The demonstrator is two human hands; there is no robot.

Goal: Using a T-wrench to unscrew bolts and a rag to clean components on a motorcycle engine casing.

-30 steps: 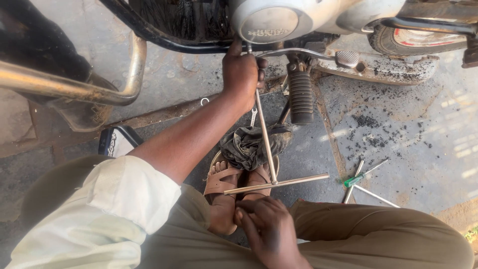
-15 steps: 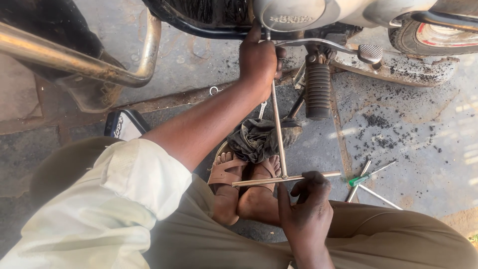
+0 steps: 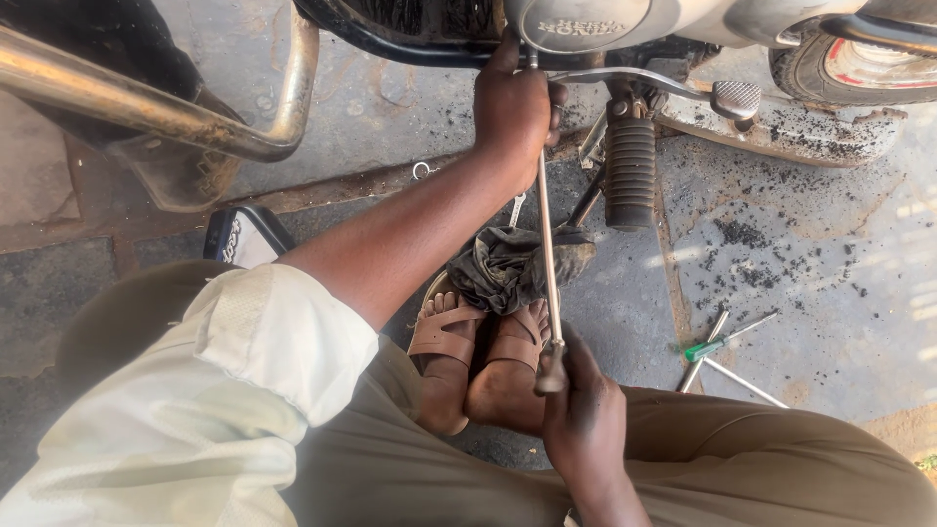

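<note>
My left hand is raised under the motorcycle engine and closed around the top of a long thin metal T-handle wrench. The shaft slopes down from the engine toward me. My right hand grips the wrench's lower handle end above my sandalled feet. A dark greasy rag lies over my toes, just left of the shaft.
A black ribbed footpeg hangs right of the wrench. A green-handled screwdriver and thin metal rods lie on the concrete at right. A rusty curved guard pipe crosses the upper left. A small black-and-white container stands near my left knee.
My right hand has come up from my lap and closed on the wrench's lower handle. The crossbar, lying sideways before, now points toward me. The left hand has stayed at the engine.
</note>
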